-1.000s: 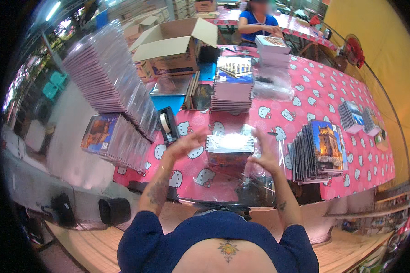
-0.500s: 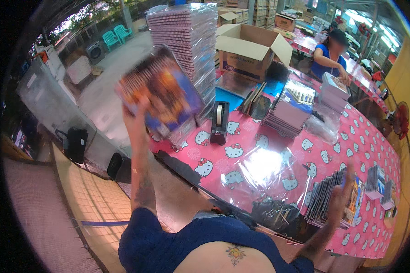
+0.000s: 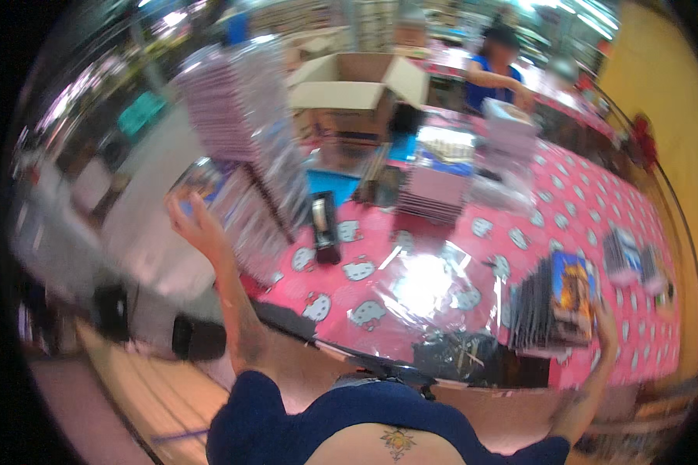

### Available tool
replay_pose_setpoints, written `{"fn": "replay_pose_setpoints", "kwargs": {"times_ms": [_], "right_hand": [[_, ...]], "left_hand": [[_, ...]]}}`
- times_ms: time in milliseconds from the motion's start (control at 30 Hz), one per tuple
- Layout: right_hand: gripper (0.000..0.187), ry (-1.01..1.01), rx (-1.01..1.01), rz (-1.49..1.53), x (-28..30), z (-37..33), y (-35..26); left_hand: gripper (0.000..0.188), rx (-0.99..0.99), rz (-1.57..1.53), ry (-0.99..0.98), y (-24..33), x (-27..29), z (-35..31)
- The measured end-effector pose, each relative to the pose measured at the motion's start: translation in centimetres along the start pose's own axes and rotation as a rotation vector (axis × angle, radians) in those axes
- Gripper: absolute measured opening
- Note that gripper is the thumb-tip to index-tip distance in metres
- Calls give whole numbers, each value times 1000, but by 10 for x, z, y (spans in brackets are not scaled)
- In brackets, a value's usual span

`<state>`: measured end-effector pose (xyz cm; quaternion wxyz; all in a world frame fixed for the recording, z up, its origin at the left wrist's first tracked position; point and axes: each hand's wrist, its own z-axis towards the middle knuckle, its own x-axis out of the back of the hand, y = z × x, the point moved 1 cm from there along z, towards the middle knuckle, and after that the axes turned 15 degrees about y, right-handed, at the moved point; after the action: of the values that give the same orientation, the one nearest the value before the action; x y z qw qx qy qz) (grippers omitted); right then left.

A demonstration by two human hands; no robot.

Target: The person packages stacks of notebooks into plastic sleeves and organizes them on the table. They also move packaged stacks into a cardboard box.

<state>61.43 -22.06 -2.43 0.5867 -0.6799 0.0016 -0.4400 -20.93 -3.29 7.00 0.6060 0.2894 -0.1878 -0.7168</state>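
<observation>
My left hand (image 3: 199,229) is raised at the left, its fingers closed at the near edge of a glossy spiral notebook (image 3: 203,180), dark and blue. Motion blurs that notebook, which lies at the top of a short, slanting notebook stack (image 3: 244,213). Behind it rises a taller stack (image 3: 213,101) in clear plastic wrap. On the right, my right hand (image 3: 607,325) grips the right edge of a fanned pile of spiral notebooks (image 3: 572,298); the top cover shows an orange building against blue. Some of its fingers are hidden by the pile.
The pink patterned table (image 3: 364,310) carries a black tape dispenser (image 3: 325,229), clear plastic sheets (image 3: 419,287), a notebook stack (image 3: 434,178) and smaller piles (image 3: 622,256) at right. An open cardboard box (image 3: 341,97) stands behind. Across the table sits a person in blue (image 3: 492,74).
My left hand has carried the spiral notebook leftward to the short stack, which now shows. My right hand has come down to the fanned pile's right edge. The view has swung rightward.
</observation>
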Motion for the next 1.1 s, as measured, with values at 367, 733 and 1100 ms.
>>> {"fn": "replay_pose_setpoints", "kwargs": {"times_ms": [367,733,1100], "right_hand": [[67,-21,-342,-6,-27,17,-71],[77,-87,-142,236,-16,-5,-128],[80,-2,-79,443,-6,-12,-124]], "left_hand": [[63,676,-718,-2100,321,3,-428],[36,656,-815,-1896,336,18,-449],[54,1071,-1071,-1925,342,22,-427]]}}
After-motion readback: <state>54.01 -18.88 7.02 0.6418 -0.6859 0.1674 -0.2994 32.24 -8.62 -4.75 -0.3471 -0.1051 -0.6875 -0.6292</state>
